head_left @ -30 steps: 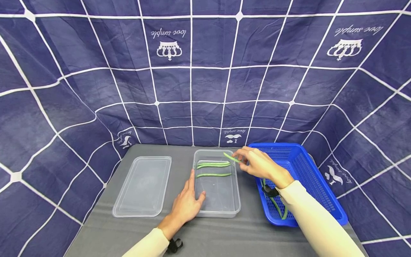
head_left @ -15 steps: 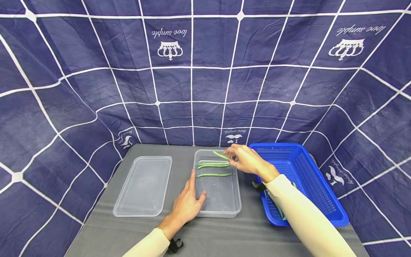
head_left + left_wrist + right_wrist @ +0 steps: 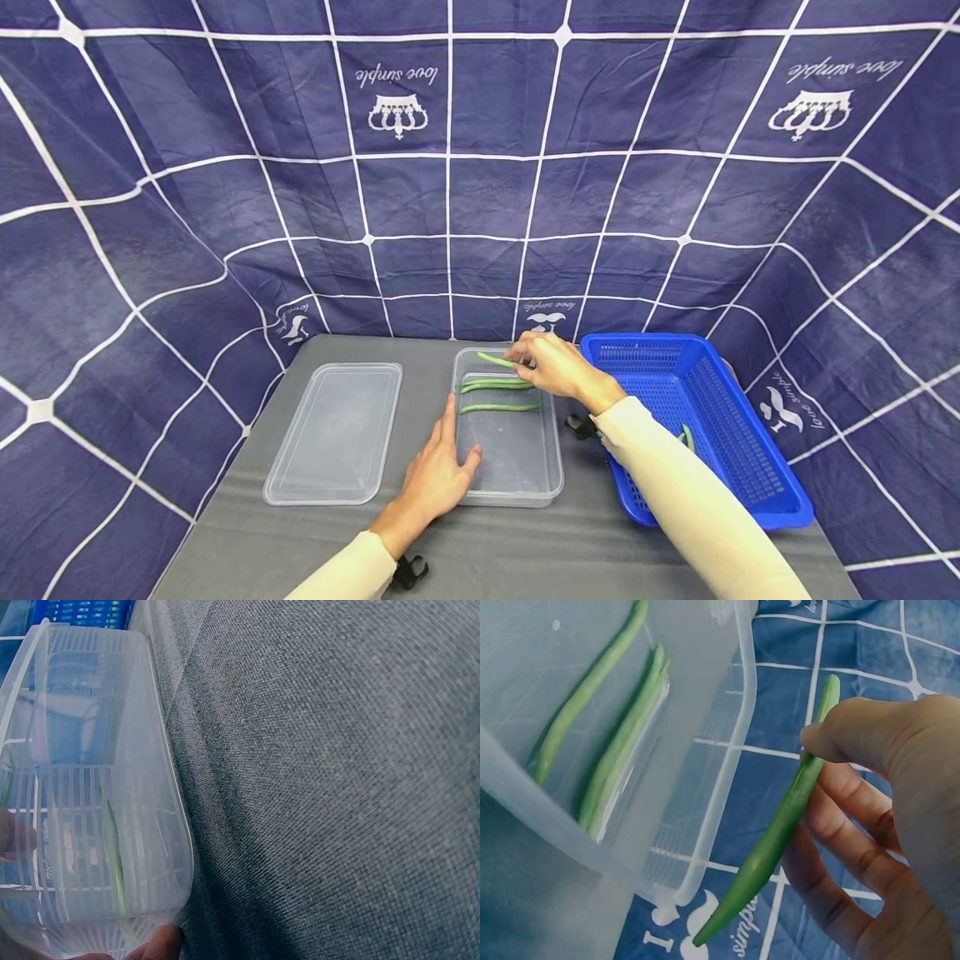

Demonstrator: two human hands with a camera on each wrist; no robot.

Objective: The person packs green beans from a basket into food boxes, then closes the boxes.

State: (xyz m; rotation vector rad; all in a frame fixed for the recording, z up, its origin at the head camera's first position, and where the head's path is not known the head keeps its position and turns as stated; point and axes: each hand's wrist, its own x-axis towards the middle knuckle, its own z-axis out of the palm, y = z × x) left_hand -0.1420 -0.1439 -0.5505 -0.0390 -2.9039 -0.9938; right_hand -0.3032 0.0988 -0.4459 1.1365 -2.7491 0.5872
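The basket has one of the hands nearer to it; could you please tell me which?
Right: the right hand, pinching a bean, is just left of the basket, near the far end of the container; the left hand is farther off, at the container's left side.

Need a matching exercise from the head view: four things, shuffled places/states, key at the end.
Column 1
1. Left hand
2. Right hand
3. Blue basket
4. Clear lid

Column 2
A. Stands right of the clear container
B. Lies flat on the grey tabletop
C. At the container's left edge
D. Pinches a green bean

Pairs: 1-C, 2-D, 3-A, 4-B
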